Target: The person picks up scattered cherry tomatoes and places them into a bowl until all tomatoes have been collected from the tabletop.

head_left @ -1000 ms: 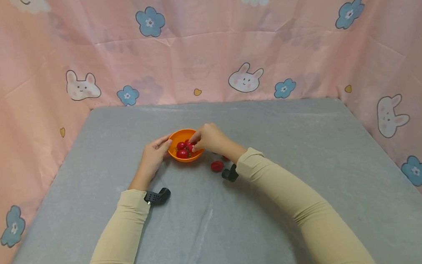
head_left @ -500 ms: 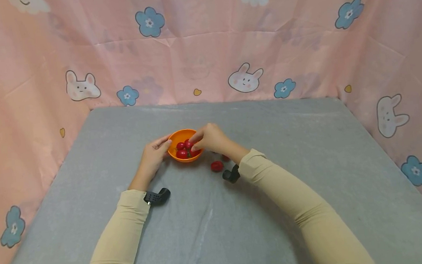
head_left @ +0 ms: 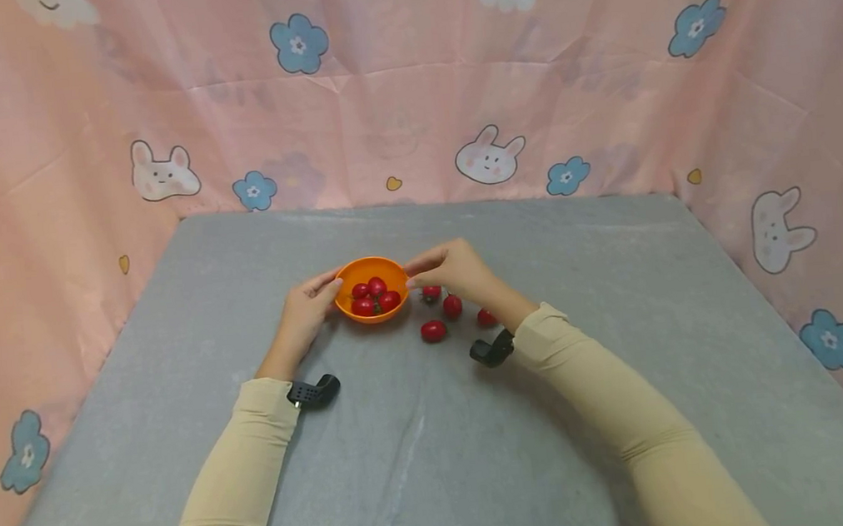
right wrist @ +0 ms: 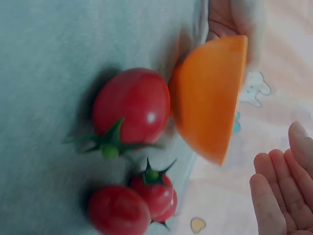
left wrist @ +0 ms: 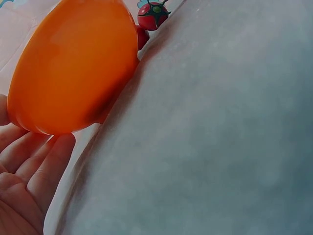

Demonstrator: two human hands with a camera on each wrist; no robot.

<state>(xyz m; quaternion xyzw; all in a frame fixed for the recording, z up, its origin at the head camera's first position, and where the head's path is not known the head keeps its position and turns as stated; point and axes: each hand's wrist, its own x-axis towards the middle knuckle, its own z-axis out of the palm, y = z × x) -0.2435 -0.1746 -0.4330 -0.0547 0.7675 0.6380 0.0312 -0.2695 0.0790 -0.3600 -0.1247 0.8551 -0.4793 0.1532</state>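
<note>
One bowl (head_left: pixel 371 268), left hand (head_left: pixel 306 310) gripping, right hand (head_left: pixel 461 271) beside

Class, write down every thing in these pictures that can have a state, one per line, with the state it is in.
Bowl: upright, partly filled
Tomatoes inside: whole, four visible
Loose tomatoes: whole, lying on the table
Left hand: holding the bowl's side
Right hand: relaxed, holding nothing
Curtain: hanging, creased
Sleeves: wrinkled

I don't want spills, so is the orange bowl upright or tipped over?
Upright: the orange bowl has its rim facing up in the head view, with tomatoes lying inside.
</note>
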